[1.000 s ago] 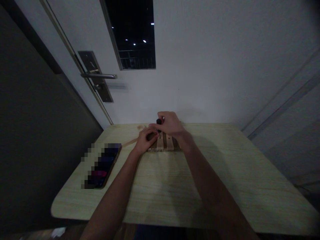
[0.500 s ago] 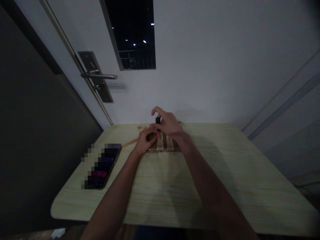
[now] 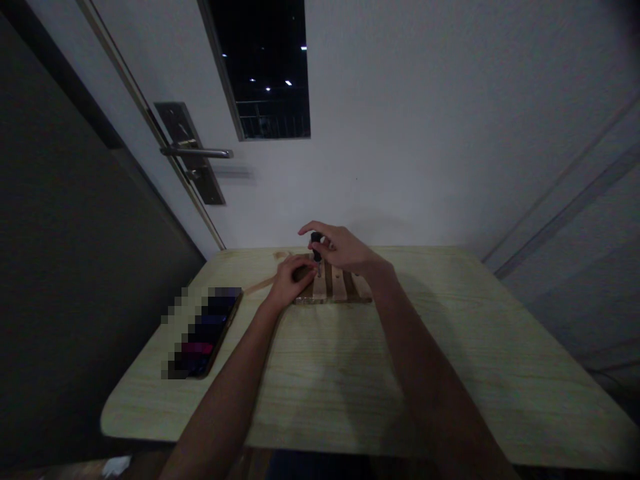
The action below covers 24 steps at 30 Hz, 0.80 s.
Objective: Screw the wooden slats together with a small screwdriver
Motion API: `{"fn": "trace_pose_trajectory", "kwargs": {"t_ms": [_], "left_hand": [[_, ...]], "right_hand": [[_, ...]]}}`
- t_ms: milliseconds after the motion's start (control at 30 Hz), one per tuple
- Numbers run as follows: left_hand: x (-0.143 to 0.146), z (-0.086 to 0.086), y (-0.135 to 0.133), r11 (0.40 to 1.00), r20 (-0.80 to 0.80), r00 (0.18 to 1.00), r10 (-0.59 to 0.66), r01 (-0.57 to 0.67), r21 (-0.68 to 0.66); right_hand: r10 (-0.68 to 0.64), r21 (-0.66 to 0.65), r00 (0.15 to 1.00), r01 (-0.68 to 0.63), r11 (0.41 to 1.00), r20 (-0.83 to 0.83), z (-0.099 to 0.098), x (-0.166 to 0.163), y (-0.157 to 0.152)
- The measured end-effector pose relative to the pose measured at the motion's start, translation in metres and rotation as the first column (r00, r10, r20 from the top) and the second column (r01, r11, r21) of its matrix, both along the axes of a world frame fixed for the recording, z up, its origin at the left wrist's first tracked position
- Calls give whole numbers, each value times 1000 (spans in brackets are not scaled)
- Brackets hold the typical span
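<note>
A small screwdriver point(image 3: 316, 256) with a black handle stands nearly upright, its metal shaft pointing down at a pale wooden strip point(image 3: 320, 290). The thumb and fingers of my right hand point(image 3: 345, 248) close around its handle, with the index finger lifted above the top. My left hand point(image 3: 290, 280) rests at the left end of a brown wooden board point(image 3: 327, 287). Its thumb and index fingertips meet beside the screwdriver's tip; what they pinch is too small to tell. Several pale strips lie across the board, and a small dark spot shows on a neighbouring strip point(image 3: 339, 288).
A phone point(image 3: 210, 333), partly pixelated, lies left of my left forearm on the pale wood-grain table point(image 3: 320, 387). A thin wooden strip point(image 3: 260, 285) lies beside my left hand. Behind the table stands a white door point(image 3: 400, 133) with a metal handle point(image 3: 200, 153).
My right hand has shifted slightly right and turned around the screwdriver handle, uncovering more of the board and its strips. My left hand stays in place.
</note>
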<state>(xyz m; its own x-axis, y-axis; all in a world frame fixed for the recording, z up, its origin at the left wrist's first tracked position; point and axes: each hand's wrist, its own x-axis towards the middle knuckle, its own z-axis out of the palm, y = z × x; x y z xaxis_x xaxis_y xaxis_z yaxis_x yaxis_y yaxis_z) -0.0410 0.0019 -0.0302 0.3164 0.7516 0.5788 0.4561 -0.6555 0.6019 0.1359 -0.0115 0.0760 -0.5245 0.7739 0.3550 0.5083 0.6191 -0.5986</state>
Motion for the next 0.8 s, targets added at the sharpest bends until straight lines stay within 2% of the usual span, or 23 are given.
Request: {"fn": "trace_pose_trajectory", "kwargs": {"t_ms": [200,300,400,467,633,800], "left_hand": [[0,-1,1,1000,-3,1000,7,-7,10],[0,-1,1,1000,15,1000,10,-10,20],[0,-1,0,1000,21,1000,-3,3,25],[1,0,0,1000,20,1000,-7,6,28],[1,0,1,999,25,999,-22,21,33],[0,-2,2,999,48,999,-23,21,41]], "right_hand": [[46,67,999,-45,997,-25,-2,0,7],[-51,82,999,51,995,-4,-1,-1,7],[-188,153,981,178,972,53,0,-1,4],[-233,198,968,212,957,93,1,-2,2],[-249,257,959,208,944,136,1,-5,0],[-227,258,961,181,949,160,0,-8,0]]}}
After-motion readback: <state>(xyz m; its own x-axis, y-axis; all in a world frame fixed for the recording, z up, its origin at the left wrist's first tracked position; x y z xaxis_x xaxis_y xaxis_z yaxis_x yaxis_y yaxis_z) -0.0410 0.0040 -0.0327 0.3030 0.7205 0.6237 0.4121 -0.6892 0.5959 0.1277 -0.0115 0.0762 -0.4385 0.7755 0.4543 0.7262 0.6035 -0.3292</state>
